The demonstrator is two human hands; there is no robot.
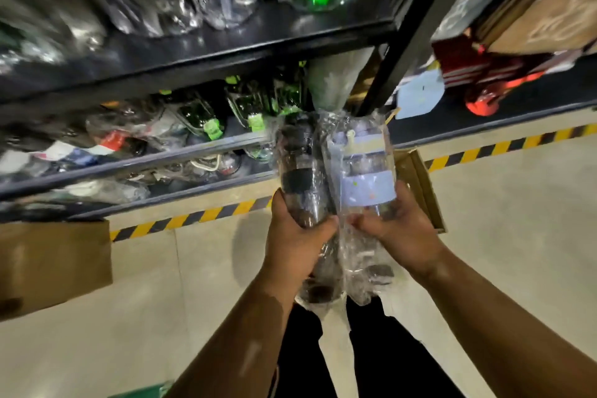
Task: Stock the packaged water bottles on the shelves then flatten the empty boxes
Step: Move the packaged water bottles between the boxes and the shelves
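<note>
Dark bottle in left fingers, lilac-banded bottle in right fingers

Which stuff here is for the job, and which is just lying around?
For the job: dark bottle in left hand, blue-banded bottle in right hand, shelf, open box.
Just there: striped floor tape, red things.

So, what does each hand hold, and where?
The left hand grips the black-banded wrapped bottle at its lower body; the right hand grips the blue-banded wrapped bottle likewise.
</note>
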